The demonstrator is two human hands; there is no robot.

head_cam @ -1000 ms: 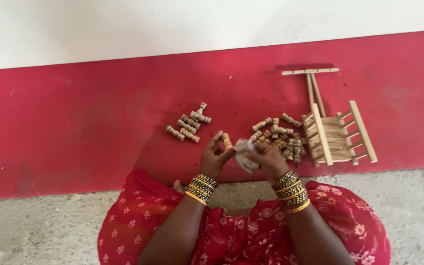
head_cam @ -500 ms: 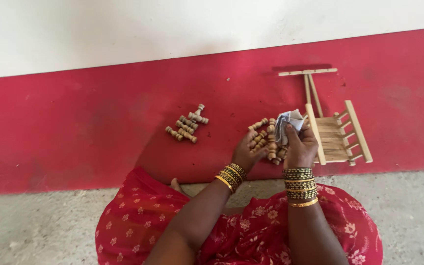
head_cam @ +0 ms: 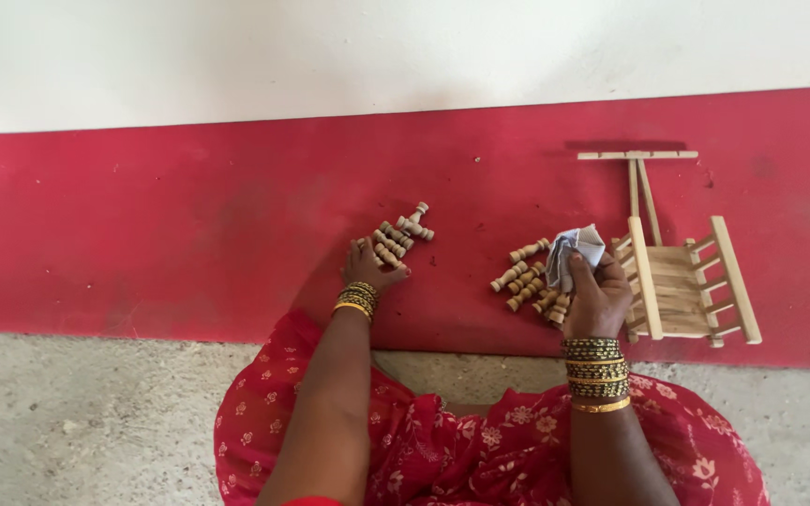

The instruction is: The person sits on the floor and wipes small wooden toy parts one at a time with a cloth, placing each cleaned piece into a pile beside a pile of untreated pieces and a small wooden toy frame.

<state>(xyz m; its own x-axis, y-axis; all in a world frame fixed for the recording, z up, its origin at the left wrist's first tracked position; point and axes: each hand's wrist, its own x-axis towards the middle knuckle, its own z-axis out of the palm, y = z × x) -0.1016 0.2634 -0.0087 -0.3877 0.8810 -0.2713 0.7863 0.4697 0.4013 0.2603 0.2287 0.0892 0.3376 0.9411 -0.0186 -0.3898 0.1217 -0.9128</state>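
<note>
- the left hand (head_cam: 367,269) lies low on the red floor strip (head_cam: 189,234), its fingers (head_cam: 388,262) bent down onto the near end of a small pile of turned wooden pegs (head_cam: 401,234); whether they pinch a peg or only touch the pile cannot be told.
- the right hand (head_cam: 597,298) has its fingers closed around a crumpled pale grey cloth (head_cam: 574,251), which sticks up above the hand.
- a second pile of wooden pegs (head_cam: 525,279) lies just left of the right hand, touching its lower edge; the cloth hangs at that pile's right end.
- a small wooden frame with slats (head_cam: 682,281) lies on the red strip just right of the right hand, and a thin t-shaped wooden piece (head_cam: 637,169) rests at its far end.
- both wrists carry stacked gold and dark bangles (head_cam: 595,373).
- the two peg piles are apart, with bare red floor between them.
- a white wall (head_cam: 405,56) runs beyond the red strip; grey concrete floor (head_cam: 86,422) lies on the near side, beside a red patterned garment (head_cam: 461,440).
</note>
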